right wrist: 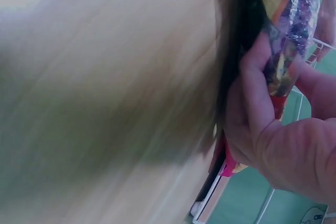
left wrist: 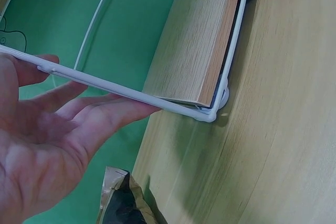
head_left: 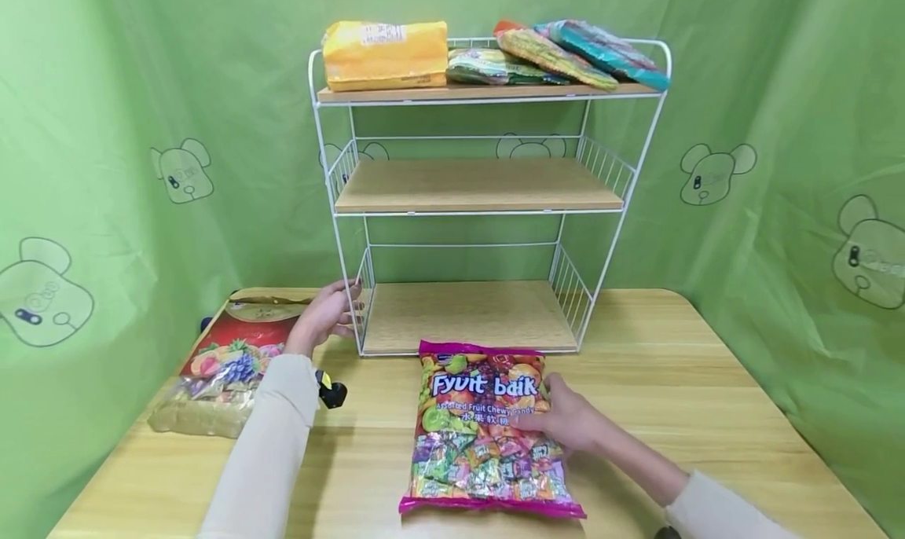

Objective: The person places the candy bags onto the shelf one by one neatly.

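My right hand (head_left: pixel 566 421) grips the right edge of a bag of fruit chewy candy (head_left: pixel 481 452), pink at both ends. The thumb lies over the front, and in the right wrist view the fingers (right wrist: pixel 257 87) reach under the bag. The bag's top end overlaps the front edge of the rack's bottom shelf (head_left: pixel 467 311). At the rack's left front post (left wrist: pixel 110 82), my left hand (left wrist: pixel 63 135) has its fingers spread and loosely extended against the white bar, with nothing held in them.
The white wire rack has a middle wooden shelf (head_left: pixel 481 185) and a top shelf carrying a yellow package (head_left: pixel 385 56) and several colourful bags (head_left: pixel 601 48). A large red and gold candy bag (head_left: pixel 233 366) lies left of the rack. A small black and yellow object (head_left: pixel 331 391) is beside my left sleeve.
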Demonstrator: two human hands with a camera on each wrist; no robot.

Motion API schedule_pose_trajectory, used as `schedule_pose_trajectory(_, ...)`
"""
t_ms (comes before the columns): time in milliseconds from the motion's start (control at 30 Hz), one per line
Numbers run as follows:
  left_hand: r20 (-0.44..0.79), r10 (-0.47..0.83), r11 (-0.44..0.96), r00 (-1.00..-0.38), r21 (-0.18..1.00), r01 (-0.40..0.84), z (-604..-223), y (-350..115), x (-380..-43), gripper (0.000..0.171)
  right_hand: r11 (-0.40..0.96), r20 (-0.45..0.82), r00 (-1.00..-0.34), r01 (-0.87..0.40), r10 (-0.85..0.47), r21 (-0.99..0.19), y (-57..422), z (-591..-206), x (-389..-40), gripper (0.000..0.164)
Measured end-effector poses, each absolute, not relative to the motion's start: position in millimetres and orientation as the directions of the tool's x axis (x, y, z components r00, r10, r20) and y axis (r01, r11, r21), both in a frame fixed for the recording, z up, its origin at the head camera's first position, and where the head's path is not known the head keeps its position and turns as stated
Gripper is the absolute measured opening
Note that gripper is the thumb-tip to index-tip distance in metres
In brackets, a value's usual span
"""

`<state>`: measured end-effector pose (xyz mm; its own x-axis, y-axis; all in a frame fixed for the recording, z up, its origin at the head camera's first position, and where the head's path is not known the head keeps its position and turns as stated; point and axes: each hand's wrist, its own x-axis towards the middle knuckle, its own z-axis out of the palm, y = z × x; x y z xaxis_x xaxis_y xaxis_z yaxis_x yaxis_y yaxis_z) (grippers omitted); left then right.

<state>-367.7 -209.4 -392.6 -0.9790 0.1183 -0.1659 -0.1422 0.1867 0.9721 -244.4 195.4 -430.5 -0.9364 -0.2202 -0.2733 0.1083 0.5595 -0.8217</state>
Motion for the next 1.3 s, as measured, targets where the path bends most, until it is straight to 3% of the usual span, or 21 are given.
schedule_pose_trajectory(233, -0.163, 0.119, 0.176, -0.980, 0.974, -0.140, -395.0, -211.4, -370.6, 0.060, 0.444, -0.320, -0.902, 0.169, -0.291, -0.880, 197.9, -435.4, -248.9, 0.068)
schedule_pose_trajectory(500, -0.151, 0.113, 0.190, -0.982, 0.973, -0.128, -395.3, -211.3, -368.7, 0.060, 0.367, -0.339, -0.854, 0.191, -0.396, -0.910, 197.7, -435.5, -253.0, 0.064)
schedule_pose_trajectory(800, -0.146, 0.115, 0.202, -0.982, 0.972, -0.121, -395.8, -212.2, -370.3, 0.060, 0.338, -0.276, -0.864, 0.133, -0.422, -0.932, 191.1, -431.4, -249.2, 0.072)
schedule_pose_trajectory(967, -0.149, 0.109, 0.210, -0.983, 0.970, -0.124, -395.3, -211.0, -370.5, 0.060, 0.317, -0.320, -0.826, 0.182, -0.465, -0.931, 193.1, -428.9, -249.4, 0.081)
schedule_pose_trajectory(1300, -0.150, 0.100, 0.209, -0.984, 0.970, -0.126, -394.0, -210.3, -369.3, 0.059, 0.326, -0.398, -0.751, 0.254, -0.528, -0.911, 198.5, -420.9, -248.8, 0.079)
